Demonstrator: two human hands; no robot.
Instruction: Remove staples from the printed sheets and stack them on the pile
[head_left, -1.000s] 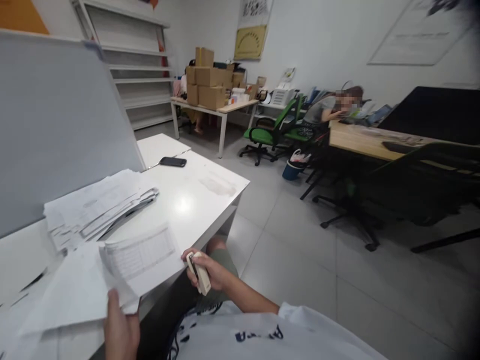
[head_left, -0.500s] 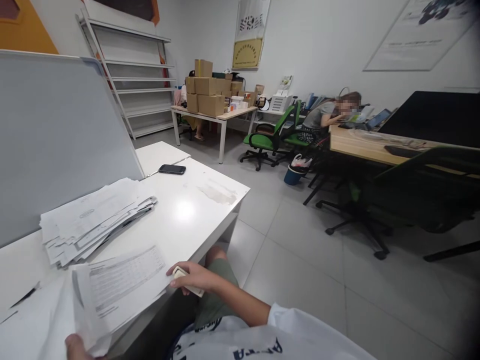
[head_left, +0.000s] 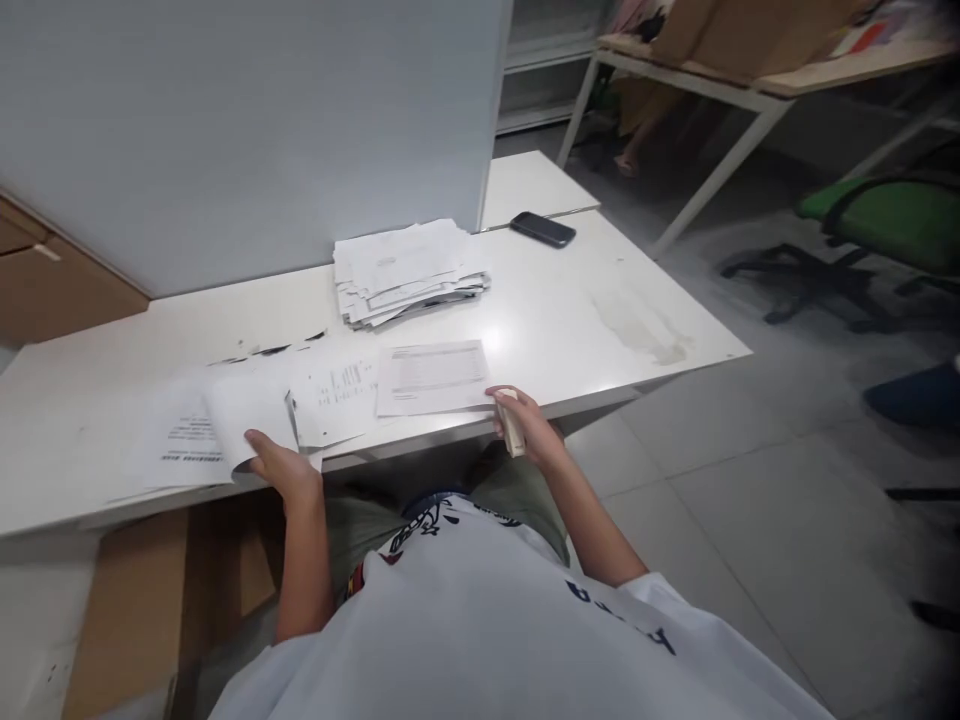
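- Fingers [head_left: 501, 391] of the right hand [head_left: 531, 428] curled around a cream stapler [head_left: 513, 430], at the front edge of the white desk [head_left: 559, 345], just beside the right end of a sheet with a printed table [head_left: 435, 378].
- Thumb of the left hand [head_left: 283, 468] pressed on top of a lifted white sheet [head_left: 251, 405], apparently pinching it from below too; paper bowed up off the desk, between a printed page on the left [head_left: 184, 440] and a dotted printed page [head_left: 337, 392].
- Behind these, against the grey partition [head_left: 285, 130], a thick, uneven pile of papers [head_left: 409, 262]; farther right, a dark phone [head_left: 542, 228] lying flat.
- As for progress, probably partway through handling loose sheets: stapler in hand, table sheet laid flat, front pages spread out, lifted sheet not yet down.
- Seemingly left: gathering or squaring of the front pages, and most of the pile, if part of the same work; no sign of a finished, fastened set.
- Hidden: left fingertips under the paper, most of the stapler's far side inside the right palm.
- Impossible to tell: right fingertips touching the table sheet or merely near; staples present or not; print too small and soft to read.
- Cut off or blurred: green chair [head_left: 892, 222] at the right edge, cardboard boxes [head_left: 742, 35] at the top, a person's lower leg [head_left: 637, 142] beneath another table [head_left: 694, 82].
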